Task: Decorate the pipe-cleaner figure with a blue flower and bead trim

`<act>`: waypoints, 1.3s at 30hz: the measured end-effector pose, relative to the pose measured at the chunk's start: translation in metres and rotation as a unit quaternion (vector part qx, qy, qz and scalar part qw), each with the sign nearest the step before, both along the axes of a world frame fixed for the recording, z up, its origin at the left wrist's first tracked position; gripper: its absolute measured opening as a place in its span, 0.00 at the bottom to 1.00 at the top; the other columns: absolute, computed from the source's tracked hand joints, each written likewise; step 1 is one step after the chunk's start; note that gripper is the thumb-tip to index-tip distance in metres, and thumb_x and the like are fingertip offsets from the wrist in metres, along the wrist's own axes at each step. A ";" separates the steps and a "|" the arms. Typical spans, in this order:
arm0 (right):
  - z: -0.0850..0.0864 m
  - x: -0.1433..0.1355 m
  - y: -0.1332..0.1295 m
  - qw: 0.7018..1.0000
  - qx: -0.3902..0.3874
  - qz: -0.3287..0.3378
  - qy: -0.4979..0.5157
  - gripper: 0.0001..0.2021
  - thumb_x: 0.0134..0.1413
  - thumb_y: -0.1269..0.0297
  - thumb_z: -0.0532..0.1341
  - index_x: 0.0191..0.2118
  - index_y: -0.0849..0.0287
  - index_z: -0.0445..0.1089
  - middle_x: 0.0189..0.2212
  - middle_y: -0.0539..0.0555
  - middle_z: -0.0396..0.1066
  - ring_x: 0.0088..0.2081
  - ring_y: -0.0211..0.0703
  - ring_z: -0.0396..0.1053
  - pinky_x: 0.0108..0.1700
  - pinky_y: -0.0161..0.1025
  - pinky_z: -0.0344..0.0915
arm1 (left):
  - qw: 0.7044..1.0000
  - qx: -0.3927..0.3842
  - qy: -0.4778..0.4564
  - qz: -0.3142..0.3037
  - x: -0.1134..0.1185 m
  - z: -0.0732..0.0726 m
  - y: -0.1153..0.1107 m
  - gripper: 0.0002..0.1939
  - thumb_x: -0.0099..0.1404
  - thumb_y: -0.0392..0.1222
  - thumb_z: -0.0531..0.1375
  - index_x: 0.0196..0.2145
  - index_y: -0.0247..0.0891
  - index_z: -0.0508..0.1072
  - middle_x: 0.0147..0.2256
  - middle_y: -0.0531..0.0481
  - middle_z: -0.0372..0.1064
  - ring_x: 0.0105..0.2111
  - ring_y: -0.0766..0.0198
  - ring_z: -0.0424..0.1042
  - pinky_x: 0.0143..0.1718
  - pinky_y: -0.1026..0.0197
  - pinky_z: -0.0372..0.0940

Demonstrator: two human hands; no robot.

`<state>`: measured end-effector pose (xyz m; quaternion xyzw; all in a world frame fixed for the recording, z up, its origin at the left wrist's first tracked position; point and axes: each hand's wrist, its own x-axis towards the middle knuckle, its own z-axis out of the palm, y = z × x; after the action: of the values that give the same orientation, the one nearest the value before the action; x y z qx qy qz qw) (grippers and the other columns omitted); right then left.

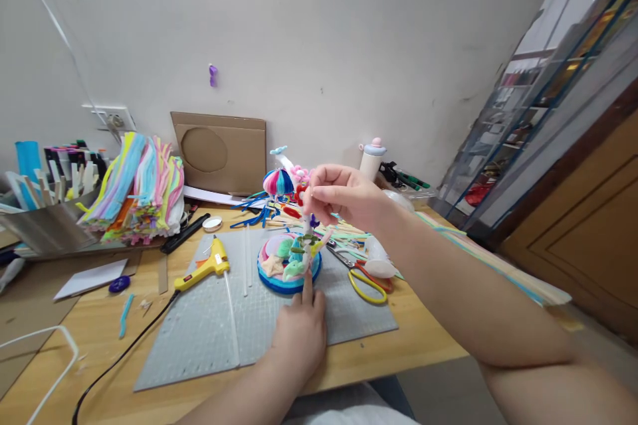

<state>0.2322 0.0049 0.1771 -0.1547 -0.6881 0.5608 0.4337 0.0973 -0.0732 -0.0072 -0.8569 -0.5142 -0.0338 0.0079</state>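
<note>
A round craft base, edged in blue, stands on the cutting mat with soft pastel shapes on top, among them a beige star and green pieces. From it rises a white stem bearing flowers, a red one and pink ones. My right hand is closed in a pinch beside the red flower; what lies between its fingertips is too small to name. With the index finger stretched out, my left hand touches the front of the base. Behind hangs a striped umbrella-like top.
A yellow glue gun with a glue stick lies on the grey cutting mat. Yellow-handled scissors rest right of the base. Pipe cleaners are bundled at left. A cardboard piece and a bottle stand behind.
</note>
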 end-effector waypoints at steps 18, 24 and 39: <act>0.011 -0.017 -0.005 0.971 0.048 0.128 -0.196 0.07 0.56 0.64 0.59 0.35 0.63 0.63 0.42 0.58 0.72 0.15 0.23 0.61 0.15 0.24 0.56 | 1.000 0.000 0.027 0.008 0.002 0.003 0.001 0.16 0.59 0.33 0.50 0.45 0.35 0.67 0.64 0.32 0.40 0.39 0.50 0.72 0.30 0.51 0.69; 0.011 -0.022 -0.008 0.969 0.092 0.044 -0.225 0.05 0.56 0.65 0.59 0.35 0.62 0.64 0.43 0.56 0.71 0.15 0.23 0.61 0.15 0.25 0.59 | 1.000 0.004 0.021 0.004 0.001 0.002 0.000 0.14 0.59 0.33 0.51 0.44 0.35 0.66 0.64 0.32 0.40 0.38 0.53 0.72 0.30 0.53 0.68; 0.013 -0.020 -0.016 0.945 0.149 -0.012 -0.291 0.06 0.56 0.64 0.59 0.37 0.60 0.66 0.40 0.53 0.70 0.19 0.25 0.64 0.17 0.25 0.59 | 1.000 -0.008 0.022 0.012 0.002 0.000 0.000 0.15 0.60 0.33 0.51 0.45 0.36 0.65 0.65 0.34 0.40 0.42 0.52 0.70 0.32 0.54 0.68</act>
<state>0.2124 -0.0110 0.1903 -0.2531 -0.8580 0.3774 0.2397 0.0992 -0.0729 -0.0067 -0.8512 -0.5246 -0.0109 0.0128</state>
